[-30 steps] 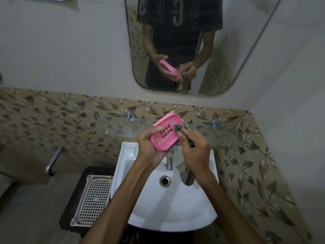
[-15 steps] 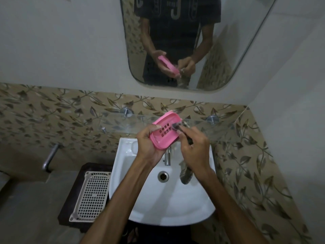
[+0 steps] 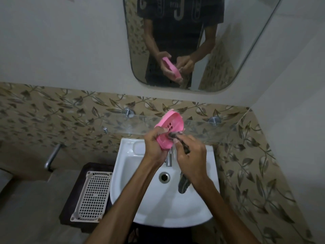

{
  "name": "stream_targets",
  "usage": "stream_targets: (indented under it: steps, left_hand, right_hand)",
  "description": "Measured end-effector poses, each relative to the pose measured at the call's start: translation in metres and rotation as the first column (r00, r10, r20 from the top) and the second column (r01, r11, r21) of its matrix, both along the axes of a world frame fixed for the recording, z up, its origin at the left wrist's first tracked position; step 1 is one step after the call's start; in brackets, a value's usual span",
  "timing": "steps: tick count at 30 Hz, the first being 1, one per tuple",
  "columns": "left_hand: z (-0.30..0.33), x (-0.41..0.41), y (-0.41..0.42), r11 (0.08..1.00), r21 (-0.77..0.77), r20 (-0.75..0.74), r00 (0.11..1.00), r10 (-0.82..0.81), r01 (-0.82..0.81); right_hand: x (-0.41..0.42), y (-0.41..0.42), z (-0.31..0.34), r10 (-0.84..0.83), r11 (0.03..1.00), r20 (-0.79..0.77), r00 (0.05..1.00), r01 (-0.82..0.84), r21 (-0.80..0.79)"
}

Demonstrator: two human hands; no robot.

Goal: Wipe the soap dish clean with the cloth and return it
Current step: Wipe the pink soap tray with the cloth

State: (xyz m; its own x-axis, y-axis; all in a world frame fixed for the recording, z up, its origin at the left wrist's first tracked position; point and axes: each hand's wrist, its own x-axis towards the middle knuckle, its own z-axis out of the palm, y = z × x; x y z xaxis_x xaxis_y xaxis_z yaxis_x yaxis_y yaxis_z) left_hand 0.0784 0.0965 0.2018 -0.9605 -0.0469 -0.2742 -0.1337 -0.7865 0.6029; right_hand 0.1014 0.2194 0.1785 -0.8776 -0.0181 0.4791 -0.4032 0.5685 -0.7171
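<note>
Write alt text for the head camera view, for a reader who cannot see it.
Over a white sink, a person's left hand holds a tilted pink soap dish while the right hand rubs a dark cloth inside it. A mirror above reflects them.

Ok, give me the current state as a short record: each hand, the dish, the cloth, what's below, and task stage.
left hand: grips the pink soap dish at its lower end, tilted, held above the basin
right hand: pinches a dark cloth and presses it into the dish's inside
cloth: its loose end hangs below the right wrist, over the basin
below: white wash basin with tap; glass shelf behind
left of basin: white perforated tray on a dark stand
stage: wiping; dish not yet returned
</note>
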Motion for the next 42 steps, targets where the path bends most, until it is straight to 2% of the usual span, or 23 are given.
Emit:
stream_targets:
  steps: [3,6,10,12,14,16,18,21,23,25,27,30,36,39,42]
  left_hand:
    - [-0.003,-0.002,-0.004,0.996,-0.089,0.003,1.000,0.005,-0.005]
    - [-0.003,0.002,0.000,0.982,-0.187,-0.006,1.000,-0.013,0.011]
    - [-0.002,0.004,0.000,0.970,-0.233,0.040,0.996,0.074,-0.063]
    - [0.000,0.004,-0.001,0.979,-0.190,0.024,0.997,0.073,-0.068]
    - [0.003,0.005,0.000,0.989,-0.143,0.002,0.999,0.043,-0.042]
    - [0.002,0.006,0.004,0.990,-0.139,0.013,1.000,-0.002,0.004]
    - [0.003,0.008,0.004,0.991,-0.119,0.054,0.997,-0.046,0.053]
    - [0.010,0.010,-0.013,0.990,-0.072,0.071,0.990,-0.118,0.123]
    - [0.019,0.008,-0.028,0.977,-0.044,0.104,0.974,-0.202,0.207]
    - [0.029,0.005,-0.036,0.960,-0.061,0.151,0.953,-0.263,0.274]
    - [0.032,0.003,-0.035,0.965,-0.084,0.134,0.962,-0.237,0.249]
    - [0.030,0.005,-0.030,0.976,-0.043,0.047,0.976,-0.211,0.213]
    - [0.028,0.008,-0.027,0.951,-0.074,-0.015,0.953,-0.301,0.299]
    - [0.028,0.009,-0.026,0.952,-0.105,-0.070,0.953,-0.294,0.286]
    - [0.024,0.009,-0.018,0.962,-0.148,-0.077,0.968,-0.241,0.228]
  right_hand:
    - [0.012,-0.009,0.002,0.104,0.995,-0.017,0.994,-0.103,0.015]
    - [0.009,-0.009,0.006,0.003,0.993,0.127,0.992,0.012,-0.116]
    - [0.037,-0.035,0.006,0.143,0.932,0.177,0.974,-0.072,-0.355]
    - [0.038,-0.038,0.003,0.173,0.885,0.219,0.960,-0.054,-0.463]
    - [0.038,-0.037,-0.002,0.157,0.874,0.247,0.956,-0.018,-0.486]
    - [0.039,-0.038,-0.006,0.129,0.883,0.224,0.966,-0.009,-0.469]
    - [0.037,-0.033,-0.009,0.108,0.917,0.135,0.985,-0.046,-0.395]
    - [0.018,-0.008,-0.010,0.145,0.981,-0.069,0.987,-0.152,-0.118]
    - [0.008,0.008,-0.005,0.231,0.971,-0.160,0.960,-0.216,0.105]
    - [0.002,0.016,0.002,0.314,0.933,-0.160,0.936,-0.273,0.234]
    - [-0.001,0.018,0.008,0.312,0.927,-0.102,0.944,-0.280,0.247]
    - [0.000,0.016,0.008,0.200,0.967,-0.035,0.979,-0.192,0.164]
    - [0.000,0.009,0.018,0.038,0.995,-0.060,0.998,-0.032,0.096]
    - [-0.003,0.009,0.024,-0.027,0.997,-0.061,0.998,0.032,0.073]
    - [0.007,-0.003,0.021,-0.079,0.991,0.018,0.997,0.076,0.108]
